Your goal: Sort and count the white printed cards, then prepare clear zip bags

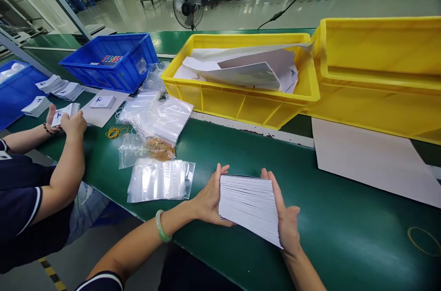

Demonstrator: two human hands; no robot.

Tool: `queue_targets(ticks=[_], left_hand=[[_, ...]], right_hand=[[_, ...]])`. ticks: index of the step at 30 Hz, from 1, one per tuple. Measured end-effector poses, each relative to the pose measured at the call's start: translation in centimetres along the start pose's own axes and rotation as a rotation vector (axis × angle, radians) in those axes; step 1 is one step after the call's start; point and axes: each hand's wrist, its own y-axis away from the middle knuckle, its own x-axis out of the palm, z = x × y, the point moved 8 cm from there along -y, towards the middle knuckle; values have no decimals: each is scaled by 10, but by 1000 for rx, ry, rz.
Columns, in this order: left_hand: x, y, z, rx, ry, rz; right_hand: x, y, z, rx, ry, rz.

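Fingers of my left hand (209, 200) and right hand (288, 223) grip the stack (248, 207) between them, one hand at each end. I have it over the table (227, 146), right of the bags (159, 181), nearer me than the yellow bin (220, 101).

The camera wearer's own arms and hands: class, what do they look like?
The ungloved left hand has a smooth, pale green, round bangle near its wrist; up that arm is a dark navy fabric sleeve with a white stripe. The ungloved right hand shows no bracelet, and no sleeve is in view on that arm.
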Motion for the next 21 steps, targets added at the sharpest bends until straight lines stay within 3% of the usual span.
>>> queue_targets(ticks=[6,16,21], left_hand=[[1,0,-2,7,0,-18],[-3,-1,-14,25,54,96],[-8,-3,-12,-20,72,7]], right_hand=[[-11,13,-8,-86,203,-29],[-6,3,0,-137,233,-41],[0,12,2,-145,323,49]])
